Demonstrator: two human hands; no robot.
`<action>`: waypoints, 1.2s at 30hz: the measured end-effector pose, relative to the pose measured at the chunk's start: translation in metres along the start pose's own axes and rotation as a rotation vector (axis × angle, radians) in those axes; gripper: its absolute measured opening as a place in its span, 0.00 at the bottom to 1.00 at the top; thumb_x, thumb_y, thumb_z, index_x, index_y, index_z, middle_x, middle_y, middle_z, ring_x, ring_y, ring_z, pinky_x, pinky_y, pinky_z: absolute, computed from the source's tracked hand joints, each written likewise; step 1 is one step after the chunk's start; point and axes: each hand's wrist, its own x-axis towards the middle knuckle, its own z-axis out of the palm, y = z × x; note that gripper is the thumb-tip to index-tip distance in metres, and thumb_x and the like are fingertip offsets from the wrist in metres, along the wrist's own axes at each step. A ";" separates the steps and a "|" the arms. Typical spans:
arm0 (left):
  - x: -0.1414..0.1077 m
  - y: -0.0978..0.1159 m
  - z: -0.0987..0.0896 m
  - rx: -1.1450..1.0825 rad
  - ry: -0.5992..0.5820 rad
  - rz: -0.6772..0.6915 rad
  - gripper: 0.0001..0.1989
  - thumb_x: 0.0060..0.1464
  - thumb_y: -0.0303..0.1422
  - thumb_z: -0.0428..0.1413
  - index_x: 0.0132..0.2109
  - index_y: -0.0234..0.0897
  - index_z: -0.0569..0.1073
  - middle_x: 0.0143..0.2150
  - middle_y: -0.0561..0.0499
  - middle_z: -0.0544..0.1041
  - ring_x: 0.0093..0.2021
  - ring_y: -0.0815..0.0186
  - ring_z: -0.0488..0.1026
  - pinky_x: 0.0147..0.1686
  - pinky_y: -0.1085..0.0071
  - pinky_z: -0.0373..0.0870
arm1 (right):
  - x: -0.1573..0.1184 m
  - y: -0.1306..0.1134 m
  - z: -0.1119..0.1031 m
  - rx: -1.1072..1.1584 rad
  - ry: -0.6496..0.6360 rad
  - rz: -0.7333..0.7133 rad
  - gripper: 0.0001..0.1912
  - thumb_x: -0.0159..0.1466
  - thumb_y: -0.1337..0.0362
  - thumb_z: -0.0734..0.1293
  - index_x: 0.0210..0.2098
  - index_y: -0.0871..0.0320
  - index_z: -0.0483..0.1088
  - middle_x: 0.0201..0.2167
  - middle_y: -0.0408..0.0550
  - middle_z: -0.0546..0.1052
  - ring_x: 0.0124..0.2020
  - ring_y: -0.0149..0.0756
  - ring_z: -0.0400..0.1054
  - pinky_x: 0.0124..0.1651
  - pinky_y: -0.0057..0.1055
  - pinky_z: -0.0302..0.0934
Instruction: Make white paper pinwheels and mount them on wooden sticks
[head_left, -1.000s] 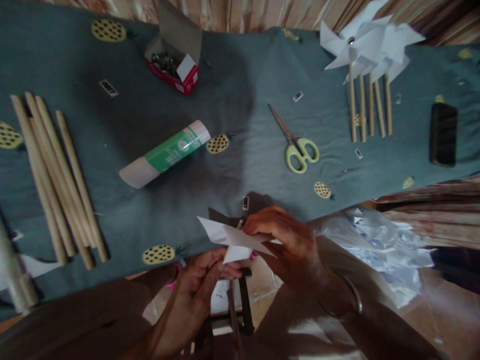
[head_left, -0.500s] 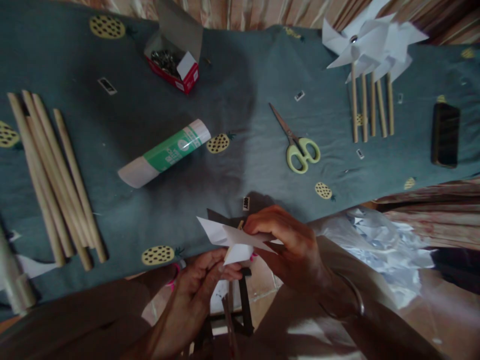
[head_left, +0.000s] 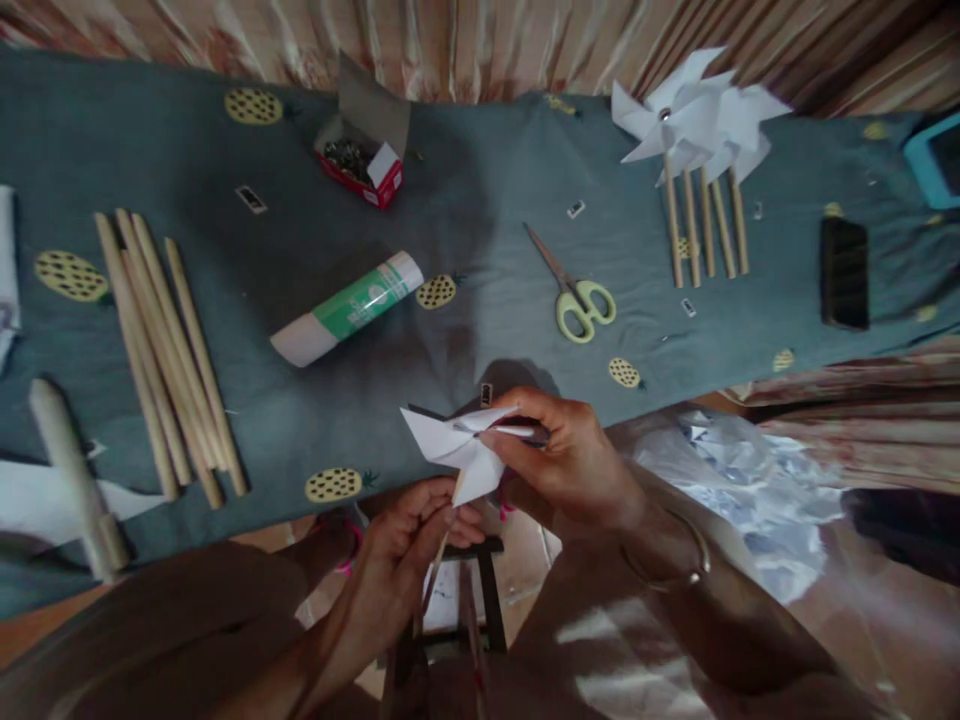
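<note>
A white paper pinwheel (head_left: 442, 440) is between my hands at the table's front edge, its folded blades facing up. My right hand (head_left: 570, 460) pinches it near the centre and its right blade, thumb and index finger pressed on the paper. Below it, my left hand (head_left: 412, 540) has its fingers closed round a thin wooden stick (head_left: 435, 568) that runs down from the pinwheel. The lower blade reaches to my left fingertips. What lies behind the paper is hidden.
On the green cloth (head_left: 420, 370) lie wooden sticks (head_left: 169, 370), a glue tube (head_left: 349, 308), a red box of small metal pieces (head_left: 360, 175), scissors (head_left: 574, 290), several pinwheels (head_left: 694, 115) and a dark phone (head_left: 844, 272). A plastic bag (head_left: 750, 500) stands lower right.
The pinwheel has turned so its face shows more to the camera, and my right thumb now lies at its centre. The view has shifted, showing more curtain and a blue-edged object at right.
</note>
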 end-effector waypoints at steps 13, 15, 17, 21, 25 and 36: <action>0.000 0.007 0.006 -0.181 -0.047 0.011 0.24 0.42 0.46 0.68 0.39 0.33 0.72 0.30 0.49 0.80 0.28 0.66 0.78 0.33 0.70 0.76 | 0.034 -0.001 -0.007 0.047 -0.087 0.105 0.09 0.49 0.72 0.72 0.30 0.59 0.72 0.28 0.42 0.78 0.32 0.33 0.71 0.35 0.28 0.63; -0.001 0.006 0.006 -0.214 -0.060 0.000 0.24 0.40 0.45 0.70 0.38 0.33 0.72 0.30 0.49 0.81 0.28 0.66 0.79 0.34 0.70 0.76 | 0.040 0.000 -0.007 0.086 -0.105 0.158 0.11 0.46 0.74 0.72 0.29 0.59 0.71 0.27 0.42 0.78 0.31 0.33 0.72 0.35 0.28 0.64; -0.001 0.005 0.006 -0.226 -0.072 0.000 0.23 0.41 0.44 0.70 0.38 0.33 0.72 0.31 0.49 0.81 0.29 0.65 0.79 0.35 0.70 0.76 | 0.045 0.000 -0.007 0.104 -0.131 0.188 0.11 0.46 0.75 0.72 0.28 0.59 0.71 0.26 0.41 0.77 0.30 0.32 0.71 0.33 0.28 0.65; 0.001 0.001 0.006 -0.235 -0.103 0.020 0.23 0.42 0.43 0.69 0.39 0.32 0.74 0.32 0.48 0.82 0.31 0.65 0.80 0.38 0.68 0.76 | 0.052 -0.004 -0.008 0.069 -0.147 0.237 0.11 0.44 0.75 0.73 0.26 0.59 0.71 0.23 0.40 0.76 0.27 0.30 0.69 0.32 0.26 0.64; 0.003 -0.003 0.006 -0.267 -0.138 0.054 0.25 0.39 0.45 0.71 0.38 0.31 0.76 0.31 0.47 0.81 0.32 0.62 0.80 0.37 0.66 0.76 | 0.056 -0.009 -0.010 0.081 -0.193 0.284 0.11 0.43 0.75 0.74 0.24 0.59 0.71 0.23 0.39 0.77 0.26 0.29 0.69 0.31 0.24 0.64; 0.008 -0.007 0.005 -0.346 -0.177 0.050 0.24 0.34 0.44 0.73 0.35 0.32 0.78 0.29 0.48 0.81 0.27 0.65 0.78 0.32 0.70 0.74 | 0.063 -0.016 -0.012 -0.006 -0.206 0.342 0.10 0.40 0.75 0.74 0.20 0.59 0.72 0.19 0.38 0.75 0.24 0.30 0.67 0.27 0.25 0.60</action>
